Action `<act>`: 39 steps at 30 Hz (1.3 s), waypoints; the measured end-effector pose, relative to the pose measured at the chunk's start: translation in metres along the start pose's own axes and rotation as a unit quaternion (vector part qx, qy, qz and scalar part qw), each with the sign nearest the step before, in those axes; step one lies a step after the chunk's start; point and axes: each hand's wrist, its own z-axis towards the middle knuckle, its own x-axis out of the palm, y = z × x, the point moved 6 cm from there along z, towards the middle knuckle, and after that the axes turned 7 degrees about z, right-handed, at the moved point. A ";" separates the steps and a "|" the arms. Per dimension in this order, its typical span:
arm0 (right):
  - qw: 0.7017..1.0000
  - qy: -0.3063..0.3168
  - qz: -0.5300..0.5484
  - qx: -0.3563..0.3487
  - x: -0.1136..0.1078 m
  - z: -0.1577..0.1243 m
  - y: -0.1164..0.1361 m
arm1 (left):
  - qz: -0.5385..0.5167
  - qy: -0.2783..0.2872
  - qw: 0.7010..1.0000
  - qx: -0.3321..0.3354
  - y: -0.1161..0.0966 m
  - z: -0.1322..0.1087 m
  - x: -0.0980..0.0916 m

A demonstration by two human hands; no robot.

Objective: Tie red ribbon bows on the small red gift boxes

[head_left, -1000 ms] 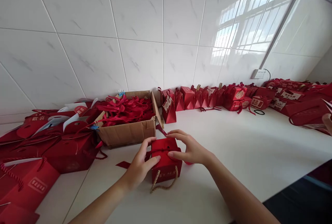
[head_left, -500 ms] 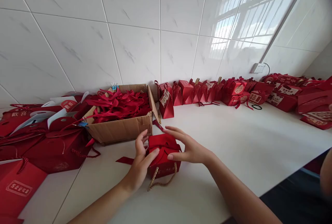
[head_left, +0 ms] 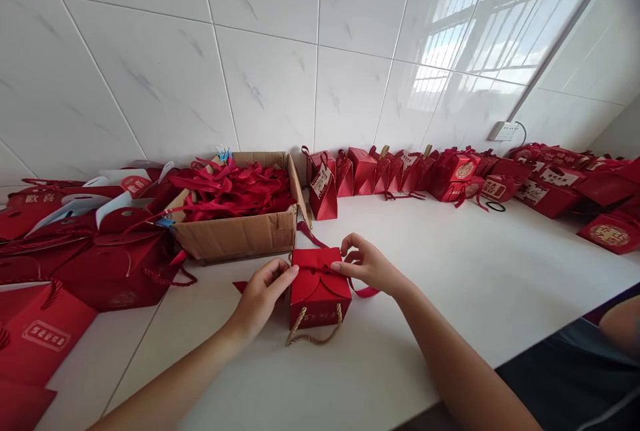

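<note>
A small red gift box (head_left: 320, 301) stands upright on the white table in front of me, its twisted gold cord handle (head_left: 315, 339) hanging down the near side. Across its lid runs a dark red ribbon (head_left: 315, 267). My left hand (head_left: 265, 294) is curled at the box's left edge, thumb on the ribbon. At the right edge my right hand (head_left: 367, 264) has its fingers bent and its thumb on the ribbon, with a ribbon end looping out below. The fingertips behind the box are partly hidden.
A cardboard box (head_left: 240, 238) full of red ribbons (head_left: 240, 188) stands behind to the left. Larger red gift boxes (head_left: 120, 271) crowd the left side. Small red boxes (head_left: 363, 171) line the wall, and more boxes (head_left: 545, 191) are piled right. Another person's arm (head_left: 620, 324) shows at the right edge.
My hands have gone from spread around the box to curled at its two sides, thumbs on the ribbon. The ribbon now lies straighter across the lid. The view has shifted slightly.
</note>
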 end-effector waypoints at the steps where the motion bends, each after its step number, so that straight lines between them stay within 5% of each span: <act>1: 1.000 0.020 0.007 0.020 0.002 -0.001 -0.002 | -0.008 0.006 1.000 -0.012 0.001 0.000 0.000; 4: 0.992 0.098 0.005 0.078 0.007 -0.004 -0.008 | -0.022 0.015 0.999 -0.032 0.003 0.001 -0.003; 11: 0.973 0.206 0.061 0.083 0.014 -0.010 -0.002 | -0.049 0.052 0.996 -0.057 0.004 0.000 -0.001; 18: 0.968 0.186 0.150 0.080 0.012 -0.007 -0.005 | -0.060 0.048 0.996 -0.042 0.001 -0.001 -0.001; 30: 0.964 0.217 0.129 0.081 0.004 -0.008 -0.005 | -0.058 0.049 0.997 0.000 0.001 0.002 -0.007; 39: 0.963 0.195 0.189 0.004 -0.001 -0.012 0.004 | -0.011 0.020 0.998 0.050 -0.006 -0.001 -0.007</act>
